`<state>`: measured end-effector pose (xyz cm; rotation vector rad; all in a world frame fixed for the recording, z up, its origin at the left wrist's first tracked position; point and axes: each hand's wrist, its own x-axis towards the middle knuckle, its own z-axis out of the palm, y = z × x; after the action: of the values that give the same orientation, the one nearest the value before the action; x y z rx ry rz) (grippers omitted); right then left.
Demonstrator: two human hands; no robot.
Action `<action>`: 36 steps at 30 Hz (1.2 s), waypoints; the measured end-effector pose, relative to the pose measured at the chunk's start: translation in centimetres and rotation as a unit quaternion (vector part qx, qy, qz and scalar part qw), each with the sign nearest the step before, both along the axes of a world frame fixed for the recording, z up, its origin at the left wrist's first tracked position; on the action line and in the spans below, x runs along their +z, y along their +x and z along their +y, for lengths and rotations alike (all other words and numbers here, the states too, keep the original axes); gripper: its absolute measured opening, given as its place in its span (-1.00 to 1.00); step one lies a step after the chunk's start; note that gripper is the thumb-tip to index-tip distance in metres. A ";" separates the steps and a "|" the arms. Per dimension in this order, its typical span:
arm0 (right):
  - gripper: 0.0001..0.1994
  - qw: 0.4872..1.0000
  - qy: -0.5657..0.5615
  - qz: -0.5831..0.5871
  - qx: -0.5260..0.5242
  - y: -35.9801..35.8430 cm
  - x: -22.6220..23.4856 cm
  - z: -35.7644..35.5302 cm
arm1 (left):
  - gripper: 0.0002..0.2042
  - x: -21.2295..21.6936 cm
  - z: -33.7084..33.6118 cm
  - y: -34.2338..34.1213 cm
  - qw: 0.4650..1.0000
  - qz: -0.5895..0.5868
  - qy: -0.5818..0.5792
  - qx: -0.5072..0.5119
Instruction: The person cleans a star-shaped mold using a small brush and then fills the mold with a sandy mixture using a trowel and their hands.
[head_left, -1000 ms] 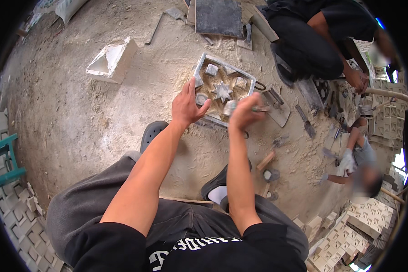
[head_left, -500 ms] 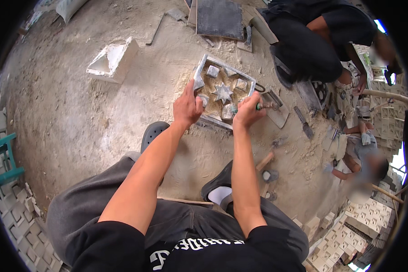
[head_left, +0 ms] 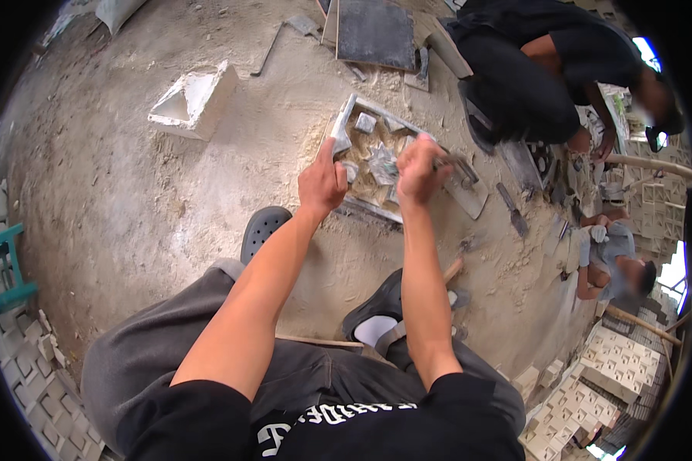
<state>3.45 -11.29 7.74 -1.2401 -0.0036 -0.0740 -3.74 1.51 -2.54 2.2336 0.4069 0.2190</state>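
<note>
A square metal mould (head_left: pixel 375 205) lies on the dusty ground in front of me, with a raised star (head_left: pixel 383 163) at its middle and several small blocks around it. Pale powder coats its inside. My left hand (head_left: pixel 322 183) grips the mould's left rim, its index finger stretched along the edge. Over the right part of the mould, my right hand (head_left: pixel 420 170) is closed round a brush-like hand tool (head_left: pixel 443 163). The tool's working end is blurred close to the star, and the fist hides much of its handle.
A flat trowel (head_left: pixel 469 196) lies right of the mould, near a scraper (head_left: pixel 513 207). A white hollow block (head_left: pixel 194 104) stands at left, a dark square plate (head_left: pixel 374 32) beyond. Two people crouch at right; a hammer (head_left: pixel 454 269) lies near my shoe.
My right hand has moved slightly up and right with the tool, whose end now lies nearer the star. My left hand keeps its hold on the rim.
</note>
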 end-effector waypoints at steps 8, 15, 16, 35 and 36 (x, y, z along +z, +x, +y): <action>-0.58 0.985 -0.110 -0.129 -0.030 -2.2 -2.8 0.0 | -0.49 -0.1 -0.6 0.7 0.999 -0.046 0.000 0.020; -0.60 0.995 -0.056 -0.086 -0.010 1.3 2.7 2.4 | -0.51 0.2 0.0 0.3 0.998 0.017 -0.039 0.037; -0.60 0.997 -0.014 -0.069 -0.035 1.6 3.4 3.1 | -0.51 -0.1 0.1 0.1 0.999 0.000 -0.032 0.041; -0.57 0.995 -0.076 -0.003 -0.058 4.8 -3.4 5.2 | -0.43 0.1 -0.3 0.5 0.999 0.039 -0.014 0.028; -0.57 0.995 -0.078 0.005 -0.061 4.1 -2.2 4.8 | -0.43 -0.1 -0.1 0.0 0.999 0.039 -0.022 0.029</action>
<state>7.53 -6.45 5.57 -1.3968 0.0754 -0.1762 -3.77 1.39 -2.65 2.1932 0.5147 0.1537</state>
